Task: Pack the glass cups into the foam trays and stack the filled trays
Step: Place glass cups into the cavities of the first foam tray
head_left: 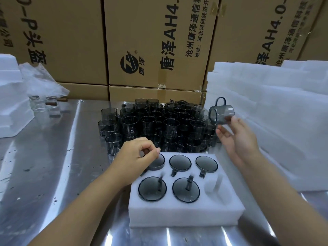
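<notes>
Polished metal table [53, 157]. Below and left of the right hand's [237, 139] grip on the held cup [221, 113]: massed dark glass cups [152, 121], then the foam tray [186, 213] nearer the wearer. Right of the grip: foam stack [284, 121]. Far left: foam blocks [12, 110], clear glasses [46, 107].

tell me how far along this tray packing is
Done: five of the six slots in the foam tray hold cups. In hand: the right hand holds another glass cup in the air, on its side; the left hand is curled over the back-left cup. Left: the empty front-right slot, the crowd of loose cups behind the tray, and stacking this tray.
</notes>
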